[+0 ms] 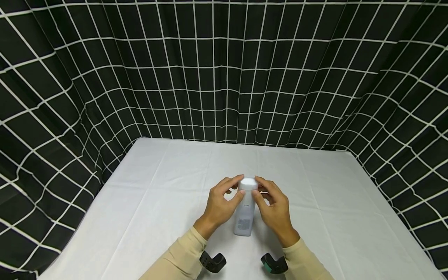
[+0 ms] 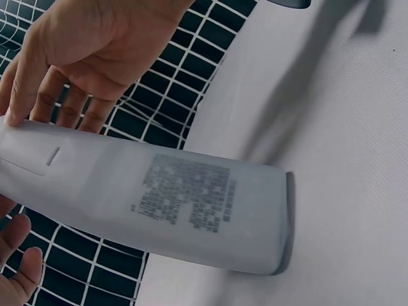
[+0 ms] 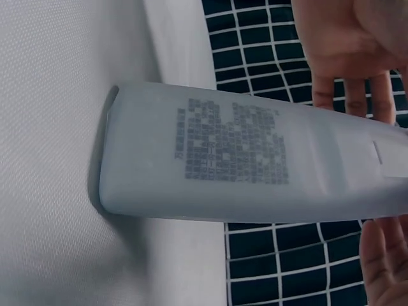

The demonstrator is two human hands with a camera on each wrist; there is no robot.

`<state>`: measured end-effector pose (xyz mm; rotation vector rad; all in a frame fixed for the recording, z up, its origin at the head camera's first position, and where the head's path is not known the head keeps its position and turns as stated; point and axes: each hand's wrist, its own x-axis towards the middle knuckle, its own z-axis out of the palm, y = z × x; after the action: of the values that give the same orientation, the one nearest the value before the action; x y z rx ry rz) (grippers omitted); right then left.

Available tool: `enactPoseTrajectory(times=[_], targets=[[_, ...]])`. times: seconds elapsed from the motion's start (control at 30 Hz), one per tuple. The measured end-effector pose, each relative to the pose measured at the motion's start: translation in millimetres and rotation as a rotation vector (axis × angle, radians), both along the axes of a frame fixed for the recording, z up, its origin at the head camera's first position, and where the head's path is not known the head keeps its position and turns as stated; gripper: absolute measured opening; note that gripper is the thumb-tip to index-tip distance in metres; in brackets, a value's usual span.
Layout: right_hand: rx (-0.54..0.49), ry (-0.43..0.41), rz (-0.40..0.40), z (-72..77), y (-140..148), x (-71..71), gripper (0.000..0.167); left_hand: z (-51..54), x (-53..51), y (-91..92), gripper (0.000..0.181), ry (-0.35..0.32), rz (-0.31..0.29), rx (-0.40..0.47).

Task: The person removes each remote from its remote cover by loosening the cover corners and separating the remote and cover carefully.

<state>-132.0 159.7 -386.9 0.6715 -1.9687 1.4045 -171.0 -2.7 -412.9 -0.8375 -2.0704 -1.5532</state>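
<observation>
The pale bottle [image 1: 245, 212] stands upright on the bench [image 1: 168, 186], lower centre of the head frame, long axis vertical, its cap [image 1: 249, 182] midway between your 2 hands, neither plainly nearer. Your left hand [image 1: 219, 204] and right hand [image 1: 275, 208], part-closed, pinch the top from opposite sides, thumbs nearest you.

A white cloth [image 1: 336, 217], marked with faint straight creases running from the near side toward the far edge, covers the tabletop [image 1: 168, 167]; both wrist views show its fine weave. A pale bottle [image 1: 246, 212] stands upright on it, roughly midway between left and right, with soft shadow lying close about its base.
</observation>
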Motion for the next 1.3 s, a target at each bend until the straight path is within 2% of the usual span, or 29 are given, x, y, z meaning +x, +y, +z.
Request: enactPoseTrajectory(times=[0.1,0.17,0.3,0.47,0.63,0.8,1.0,1.17,1.3], targets=[[-0.011,0.088,0.043,-1.2,0,-2.5,0.04,-0.1,-1.4,0.8,0.035,0.05,0.003,0.008],[-0.005,0.153,0.04,-1.8,0,-4.1,0.038,0.3,-1.6,0.8,0.034,0.071,0.005,0.01],[0.043,0.251,-0.032,-4.3,2,-8.0,0.034,1.0,-0.9,0.8,0.036,0.089,-0.001,-0.002],[0.065,0.302,-0.089,-12.9,7,-16.5,0.034,2.8,-0.5,1.9,0.039,0.102,0.001,-0.01],[0.04,0.306,-0.089,-16.7,8,-22.6,0.033,3.0,0.1,2.8,0.038,0.11,0.023,-0.002],[0.038,0.31,-0.125,-15.2,5,-24.0,0.03,3.7,-0.3,4.6,0.036,0.107,0.031,-0.012],[0.043,0.315,-0.204,-9.5,1,-24.3,0.011,5.8,-1.5,5.6,0.034,0.138,0.04,-0.064],[0.036,0.264,-0.257,-4.1,0,-25.4,0.011,6.6,1.8,3.5,0.035,0.157,0.05,-0.097],[0.033,0.221,-0.266,-2.5,1,-25.6,0.013,7.5,4.8,2.0,0.035,0.132,0.04,-0.099]])
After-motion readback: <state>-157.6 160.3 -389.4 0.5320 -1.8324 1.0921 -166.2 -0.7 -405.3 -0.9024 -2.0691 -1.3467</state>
